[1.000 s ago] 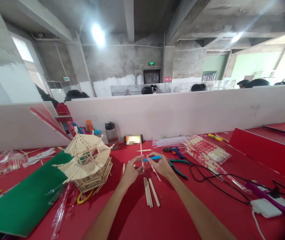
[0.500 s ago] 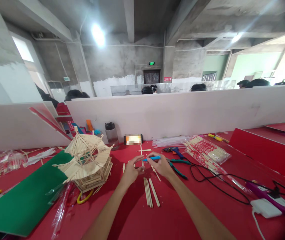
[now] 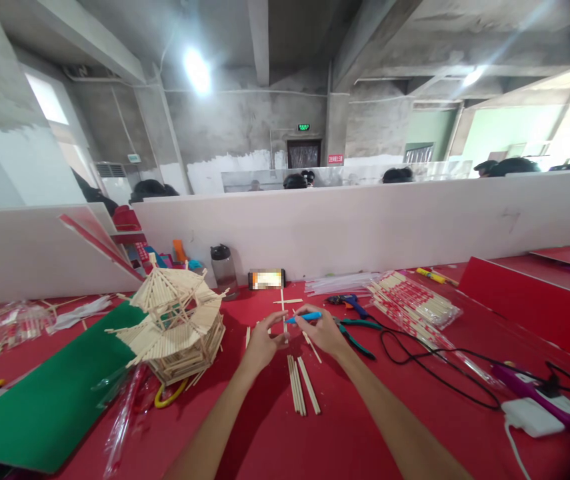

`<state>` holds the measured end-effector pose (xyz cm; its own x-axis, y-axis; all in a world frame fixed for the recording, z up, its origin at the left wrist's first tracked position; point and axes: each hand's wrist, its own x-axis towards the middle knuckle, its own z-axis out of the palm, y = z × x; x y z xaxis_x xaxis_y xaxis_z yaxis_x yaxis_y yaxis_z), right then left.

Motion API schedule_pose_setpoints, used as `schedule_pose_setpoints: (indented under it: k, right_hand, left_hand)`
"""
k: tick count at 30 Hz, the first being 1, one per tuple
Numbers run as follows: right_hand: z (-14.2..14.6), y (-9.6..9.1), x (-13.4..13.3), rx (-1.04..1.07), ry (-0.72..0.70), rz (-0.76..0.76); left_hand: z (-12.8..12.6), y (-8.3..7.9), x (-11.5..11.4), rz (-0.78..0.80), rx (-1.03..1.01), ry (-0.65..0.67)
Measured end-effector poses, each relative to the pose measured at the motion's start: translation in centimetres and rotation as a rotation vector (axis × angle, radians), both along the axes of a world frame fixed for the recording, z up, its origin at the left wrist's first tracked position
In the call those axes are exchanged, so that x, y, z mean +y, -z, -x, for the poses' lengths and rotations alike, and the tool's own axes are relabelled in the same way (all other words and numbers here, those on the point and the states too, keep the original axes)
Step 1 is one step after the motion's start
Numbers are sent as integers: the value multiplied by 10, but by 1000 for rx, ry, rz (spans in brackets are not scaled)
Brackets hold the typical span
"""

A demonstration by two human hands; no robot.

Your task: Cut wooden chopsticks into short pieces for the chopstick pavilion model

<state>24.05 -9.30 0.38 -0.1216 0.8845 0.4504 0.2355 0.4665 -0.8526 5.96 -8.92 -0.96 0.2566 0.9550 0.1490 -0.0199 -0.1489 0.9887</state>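
Note:
My left hand [image 3: 261,345] pinches a thin wooden stick [image 3: 283,307] that lies pointing away from me on the red table [image 3: 345,433]. My right hand [image 3: 325,331] grips a blue pen-like tool [image 3: 305,317] with its tip against that stick. A short crosspiece [image 3: 288,301] lies across the stick farther back. Several loose sticks [image 3: 301,392] lie just in front of my hands. A wooden stick pagoda model [image 3: 175,327] stands to the left, partly on a green board [image 3: 49,407].
Green-handled pliers [image 3: 357,333], a blue tool [image 3: 347,301], packs of chopsticks [image 3: 415,303], a black cable [image 3: 429,367] and a white power adapter [image 3: 532,417] lie right. A bottle [image 3: 223,270] and phone [image 3: 266,279] stand by the white partition [image 3: 365,227]. Other people's heads show behind it.

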Motion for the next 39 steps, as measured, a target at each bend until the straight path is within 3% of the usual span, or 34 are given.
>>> schedule_pose_setpoints:
  k: [22,32,35,39]
  right_hand:
    - [-1,-4,-3,-28,-5,-23]
    - [-8,2,6,10,111,-55]
    - [-18,11,13,-128,191,-102]
    - [-26,33,22,-510,229,-132]
  left_hand:
    - [1,1,0,-24,14,7]
    - [3,7,5,-38,30,-4]
    - [4,8,6,-48,49,-7]
    - [3,8,5,-33,72,-16]
